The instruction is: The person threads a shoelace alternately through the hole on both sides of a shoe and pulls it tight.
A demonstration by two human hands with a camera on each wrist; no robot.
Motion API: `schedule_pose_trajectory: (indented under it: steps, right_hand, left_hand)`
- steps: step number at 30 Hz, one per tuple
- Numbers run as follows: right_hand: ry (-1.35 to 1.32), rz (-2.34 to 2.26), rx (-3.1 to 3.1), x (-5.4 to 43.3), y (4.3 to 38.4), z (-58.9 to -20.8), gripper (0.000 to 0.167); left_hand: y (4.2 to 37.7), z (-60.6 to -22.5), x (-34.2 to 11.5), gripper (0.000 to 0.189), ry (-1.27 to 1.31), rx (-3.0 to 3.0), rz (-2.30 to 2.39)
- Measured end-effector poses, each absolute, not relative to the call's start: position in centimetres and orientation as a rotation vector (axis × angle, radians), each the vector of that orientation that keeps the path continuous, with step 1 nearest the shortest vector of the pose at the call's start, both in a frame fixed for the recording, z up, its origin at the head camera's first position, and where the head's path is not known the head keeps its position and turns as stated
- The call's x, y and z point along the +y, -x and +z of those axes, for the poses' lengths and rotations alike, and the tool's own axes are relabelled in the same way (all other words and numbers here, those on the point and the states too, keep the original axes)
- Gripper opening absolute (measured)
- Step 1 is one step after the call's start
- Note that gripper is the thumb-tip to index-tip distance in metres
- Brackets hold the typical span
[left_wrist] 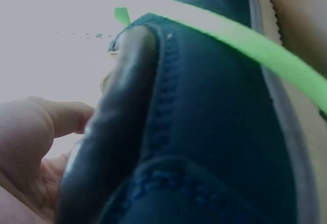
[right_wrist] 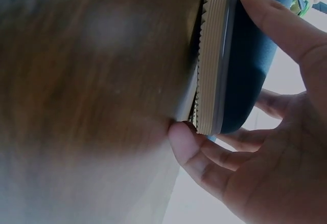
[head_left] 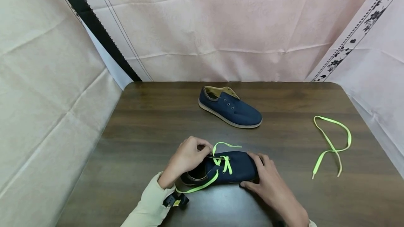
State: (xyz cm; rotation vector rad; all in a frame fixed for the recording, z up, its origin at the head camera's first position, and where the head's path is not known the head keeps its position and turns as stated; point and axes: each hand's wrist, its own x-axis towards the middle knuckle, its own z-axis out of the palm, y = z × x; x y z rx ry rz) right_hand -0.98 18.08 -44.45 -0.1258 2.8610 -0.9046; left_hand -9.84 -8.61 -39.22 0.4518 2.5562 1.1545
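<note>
Navy shoe (head_left: 243,166) with green lace (head_left: 228,164) threaded, on wooden table (head_left: 142,171) between the hands, toe rightward. Right hand (head_left: 270,180) grips its toe. Left hand (head_left: 189,154) bent at the opening; can't tell if it pinches anything. Unlaced navy shoe (head_left: 241,112) beyond, loose green lace (head_left: 335,150) far right.

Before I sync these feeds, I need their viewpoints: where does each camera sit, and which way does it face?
Head: on the head, facing forward and down at the table; left hand and right hand show.
Left wrist: on that wrist, looking along the laced shoe; left hand at left, part of right hand at top.
Right wrist: on that wrist, facing the shoe's toe; right hand shows.
Both wrist views share this shoe.
</note>
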Motion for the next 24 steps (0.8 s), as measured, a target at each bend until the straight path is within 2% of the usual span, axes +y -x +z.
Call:
schedule_pose_trajectory:
  steps: [11,24]
  right_hand:
    - [0.121,-0.889,2.832,17.9,1.0,-44.3,0.089]
    - [0.112,-0.915,2.818,18.1,1.1,-44.1,0.088]
  left_hand:
    - [9.9,-39.1,-8.2,0.013,-0.449,2.549,1.182]
    - [10.2,-40.4,-8.5,0.015,-0.319,2.210,1.673]
